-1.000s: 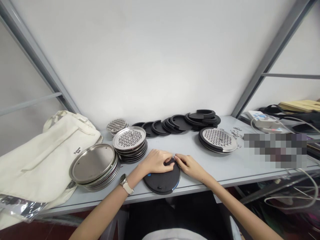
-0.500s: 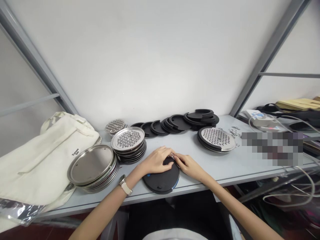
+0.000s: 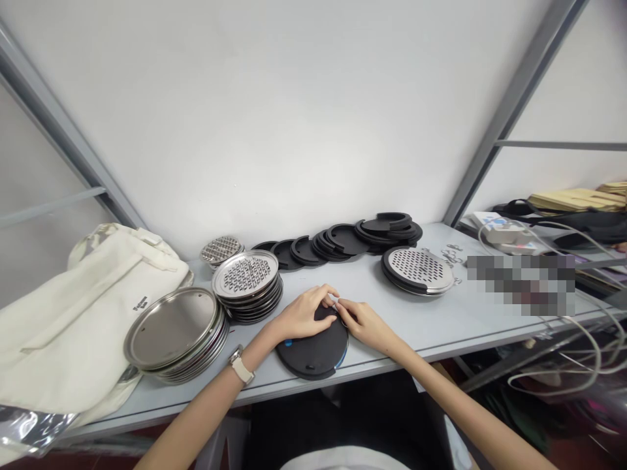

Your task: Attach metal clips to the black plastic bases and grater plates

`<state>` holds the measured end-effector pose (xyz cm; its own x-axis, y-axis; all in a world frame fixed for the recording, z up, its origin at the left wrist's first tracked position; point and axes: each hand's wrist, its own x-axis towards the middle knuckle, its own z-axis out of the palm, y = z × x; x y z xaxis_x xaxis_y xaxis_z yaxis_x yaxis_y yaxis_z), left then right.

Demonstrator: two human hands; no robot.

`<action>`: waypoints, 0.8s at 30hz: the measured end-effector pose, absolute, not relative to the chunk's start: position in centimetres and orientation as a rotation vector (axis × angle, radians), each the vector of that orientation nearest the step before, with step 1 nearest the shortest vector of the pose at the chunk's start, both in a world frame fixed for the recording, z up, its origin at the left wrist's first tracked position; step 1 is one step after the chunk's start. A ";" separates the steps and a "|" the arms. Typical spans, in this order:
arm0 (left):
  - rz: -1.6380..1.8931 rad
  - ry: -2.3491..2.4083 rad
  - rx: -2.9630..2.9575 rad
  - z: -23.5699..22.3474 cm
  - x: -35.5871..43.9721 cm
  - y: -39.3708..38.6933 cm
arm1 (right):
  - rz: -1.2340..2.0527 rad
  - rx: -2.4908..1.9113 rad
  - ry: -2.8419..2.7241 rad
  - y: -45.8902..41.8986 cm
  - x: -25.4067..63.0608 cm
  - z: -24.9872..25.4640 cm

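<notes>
A round black holder (image 3: 309, 351) lies flat near the front edge of the table, with a strip of blue along its right side. My left hand (image 3: 304, 314) rests over its far left part, fingers curled toward the far edge and thumb on top. Beyond that edge my right hand (image 3: 365, 323) pinches a small shiny metal piece (image 3: 335, 306), possibly a ring or clip; the fingertips hide most of it. To the left stand a stack of round metal graters (image 3: 246, 275) and a stack of plain steel discs (image 3: 171, 329).
Several black holders (image 3: 347, 239) lie in a row by the wall. A grater in a black rim (image 3: 421, 271) sits at right, beside loose metal clips (image 3: 449, 253). A cream cloth bag (image 3: 93, 313) covers the left end. A smaller grater stack (image 3: 221, 250) stands behind.
My left fingers have lifted and spread slightly near the holder's far edge. My right hand keeps its pinch at the same spot. The view has shifted a little.
</notes>
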<state>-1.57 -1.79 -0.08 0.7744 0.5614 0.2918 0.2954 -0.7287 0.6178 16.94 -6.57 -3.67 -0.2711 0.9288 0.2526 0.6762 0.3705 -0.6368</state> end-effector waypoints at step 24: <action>0.618 0.628 2.459 -0.2 -1.7 -1.5 | 0.511 -1.420 -2.022 -6.6 16.9 -3.7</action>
